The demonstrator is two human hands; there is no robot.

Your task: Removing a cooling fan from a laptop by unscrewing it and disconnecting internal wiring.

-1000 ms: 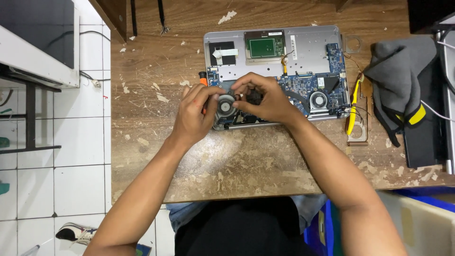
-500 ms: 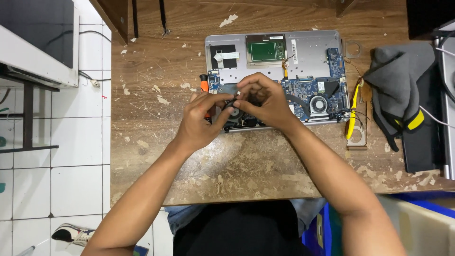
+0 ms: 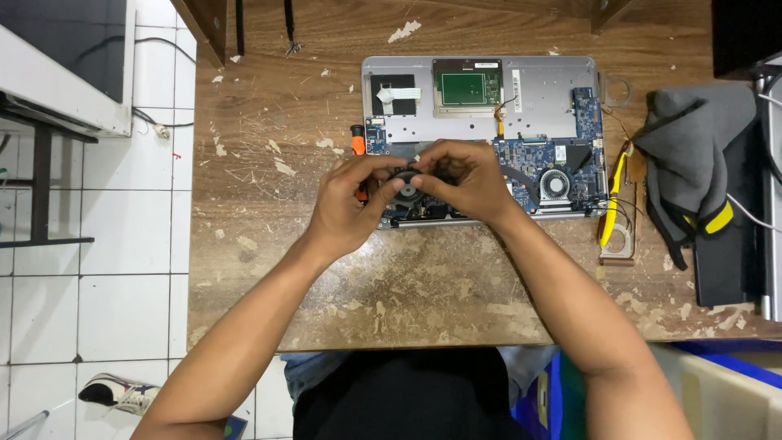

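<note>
Over the opened laptop [image 3: 481, 134] on a scarred wooden bench [image 3: 423, 277], both hands pinch a small round black fan [image 3: 406, 186] at the board's lower-left corner; the left hand [image 3: 352, 208] grips it from seven o'clock, the right hand [image 3: 464, 181] from three o'clock, fingertips meeting above it. A second fan [image 3: 555, 182] sits at three o'clock; a grey cloth [image 3: 692, 155] lies beyond.
</note>
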